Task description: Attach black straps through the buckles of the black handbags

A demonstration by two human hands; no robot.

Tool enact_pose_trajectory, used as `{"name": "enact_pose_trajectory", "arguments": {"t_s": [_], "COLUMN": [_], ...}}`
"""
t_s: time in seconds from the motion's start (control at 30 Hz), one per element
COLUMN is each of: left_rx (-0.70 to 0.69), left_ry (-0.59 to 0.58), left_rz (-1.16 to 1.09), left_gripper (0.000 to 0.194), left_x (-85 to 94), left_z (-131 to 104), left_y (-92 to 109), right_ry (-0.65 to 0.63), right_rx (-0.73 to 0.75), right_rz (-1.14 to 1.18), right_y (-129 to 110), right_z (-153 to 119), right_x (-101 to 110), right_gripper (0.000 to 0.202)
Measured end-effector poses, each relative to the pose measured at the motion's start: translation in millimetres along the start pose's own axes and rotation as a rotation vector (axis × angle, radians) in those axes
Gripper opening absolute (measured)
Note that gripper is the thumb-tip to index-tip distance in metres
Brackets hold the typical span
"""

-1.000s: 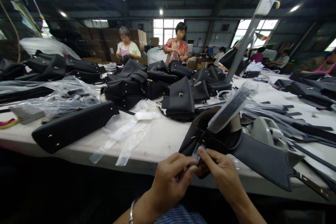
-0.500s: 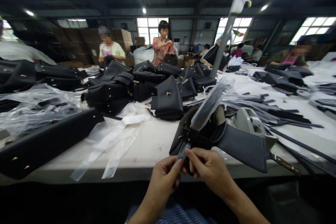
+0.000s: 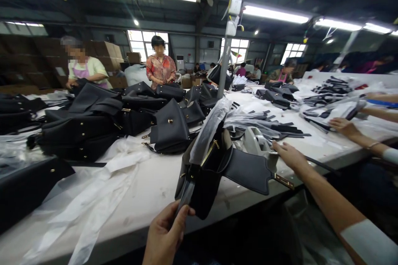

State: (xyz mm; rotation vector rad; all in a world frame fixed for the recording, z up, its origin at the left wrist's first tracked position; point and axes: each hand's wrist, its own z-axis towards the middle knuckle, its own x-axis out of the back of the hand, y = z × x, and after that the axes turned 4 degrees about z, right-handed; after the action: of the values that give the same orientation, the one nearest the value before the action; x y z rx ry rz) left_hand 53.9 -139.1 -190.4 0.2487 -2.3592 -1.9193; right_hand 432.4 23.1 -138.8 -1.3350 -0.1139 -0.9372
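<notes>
My left hand (image 3: 169, 232) pinches the lower end of a strap wrapped in clear plastic (image 3: 207, 132). This strap runs up along the side of an open black handbag (image 3: 205, 190), whose gold zip shows inside. The bag's flap (image 3: 248, 169) lies spread to the right, with a gold-trimmed tab (image 3: 283, 181) at its end. My right hand (image 3: 290, 156) reaches out with fingers extended at the edge of a pale tape dispenser (image 3: 256, 140) behind the flap. Whether its fingertips touch the dispenser or hold tape, I cannot tell.
Several black handbags (image 3: 90, 124) are piled across the table. Wrapped straps (image 3: 264, 122) lie behind the dispenser. Thin white wrapping sheets (image 3: 102, 190) are at the left. A metal post (image 3: 224, 66) rises beyond the bag. A co-worker's hand (image 3: 345, 128) works at the right.
My right hand has let go of the strap end and moved right to the tape dispenser. My left hand keeps its pinch. The view has turned right, bringing in a co-worker's arms.
</notes>
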Motion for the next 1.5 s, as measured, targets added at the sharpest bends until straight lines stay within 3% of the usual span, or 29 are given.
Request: {"name": "enact_pose_trajectory", "arguments": {"t_s": [0.17,0.33,0.53,0.77,0.87,0.93,1.0,1.1,1.17,1.27,1.33,1.5], "left_rx": [0.005,-0.003,0.006,-0.003,-0.015,-0.021,-0.031,-0.063,-0.093,-0.143,-0.180,-0.232], "left_ry": [0.021,0.006,0.034,0.035,0.039,0.028,0.004,-0.033,-0.047,-0.050,-0.047,-0.001], "left_rz": [-0.013,0.013,0.008,-0.011,-0.014,-0.026,-0.026,0.005,0.026,0.051,0.072,0.114], "left_gripper": [0.057,0.056,0.058,0.056,0.053,0.050,0.047,0.044,0.042,0.037,0.034,0.031], "left_x": [-0.3,2.4,1.6,1.1,1.2,1.2,1.5,2.4,2.7,2.6,2.5,4.6], "left_z": [2,6,8,8,7,5,4,3,3,1,-1,-4], "left_y": [-4,-8,-9,-10,-10,-10,-8,-4,-3,-2,-2,-2], "right_ry": [-0.115,-0.098,-0.121,-0.071,-0.090,-0.225,-0.500,-0.840,-0.960,-0.936,-0.874,-0.764], "right_rx": [-0.217,-0.294,-0.400,-0.487,-0.475,-0.453,-0.413,-0.308,-0.222,-0.103,-0.042,0.041], "right_rz": [0.244,0.468,0.572,0.575,0.561,0.535,0.467,0.475,0.560,0.652,0.633,0.414], "right_y": [20,16,28,65,69,60,38,-15,-54,-103,-122,-136], "right_z": [11,9,-22,-53,-82,-110,-143,-187,-206,-214,-211,-204], "right_x": [-13,3,19,-7,-17,-25,-34,-48,-58,-76,-88,-107], "right_gripper": [0.044,0.028,0.021,0.016,0.022,0.030,0.038,0.040,0.039,0.036,0.035,0.038]}}
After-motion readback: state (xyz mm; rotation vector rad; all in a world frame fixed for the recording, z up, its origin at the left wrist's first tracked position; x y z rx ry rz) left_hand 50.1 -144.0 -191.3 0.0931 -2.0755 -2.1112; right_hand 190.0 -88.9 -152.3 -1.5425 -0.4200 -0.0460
